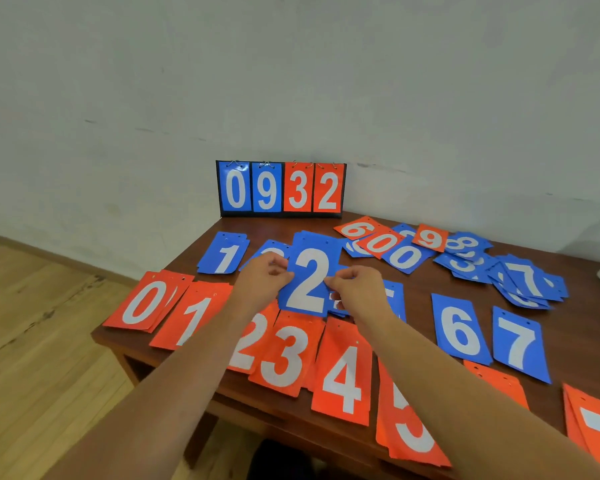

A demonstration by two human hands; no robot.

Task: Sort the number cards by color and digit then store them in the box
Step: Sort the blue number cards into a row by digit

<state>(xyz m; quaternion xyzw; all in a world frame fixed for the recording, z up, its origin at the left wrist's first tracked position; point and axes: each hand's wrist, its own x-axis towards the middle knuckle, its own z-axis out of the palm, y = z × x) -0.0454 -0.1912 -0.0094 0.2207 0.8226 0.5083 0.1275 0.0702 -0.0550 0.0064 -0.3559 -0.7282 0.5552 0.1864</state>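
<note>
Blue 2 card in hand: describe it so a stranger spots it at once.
Find the wooden table in front of the scoreboard. Mid-table, the left hand and right hand pinch the blue 2 card by its sides. Neighbouring cards lie flat.

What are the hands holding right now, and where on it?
Both pinch the blue 2 card: left hand on its left edge, right hand on its right edge, near mid-height.

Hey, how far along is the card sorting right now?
Done: a front row runs from the orange 0 pile to the orange 5 pile, with the blue 1 pile, blue 6 pile and blue 7 pile behind. In hand: the left hand and right hand pinch the blue 2 cards. Left: the mixed heap at back right is unsorted; no box in view.
</note>
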